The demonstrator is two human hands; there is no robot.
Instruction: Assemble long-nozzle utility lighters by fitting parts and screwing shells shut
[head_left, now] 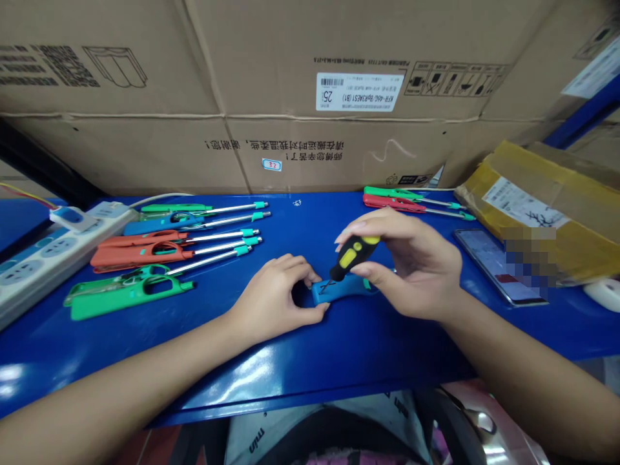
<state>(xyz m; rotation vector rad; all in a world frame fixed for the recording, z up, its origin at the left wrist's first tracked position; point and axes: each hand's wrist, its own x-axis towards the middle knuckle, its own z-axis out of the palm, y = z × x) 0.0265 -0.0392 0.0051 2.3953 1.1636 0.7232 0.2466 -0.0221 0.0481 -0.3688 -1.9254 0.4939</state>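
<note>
A blue long-necked lighter (343,289) lies on the blue tabletop (271,368), dark marks or a slot showing near its handle end. My left hand (278,297) grips that end between thumb and fingers. In my right hand (411,261) is a short black-and-yellow screwdriver (353,256), tilted with its tip down at the lighter's handle. Whether the tip sits in a screw cannot be made out. My right hand hides the lighter's far part.
Several green, blue and orange lighters (140,252) lie left, beside a white power strip (62,248). Green and red lighters (394,203) lie back right. A phone (498,268) and a taped carton (547,206) are at right. A large cardboard box (271,58) stands behind.
</note>
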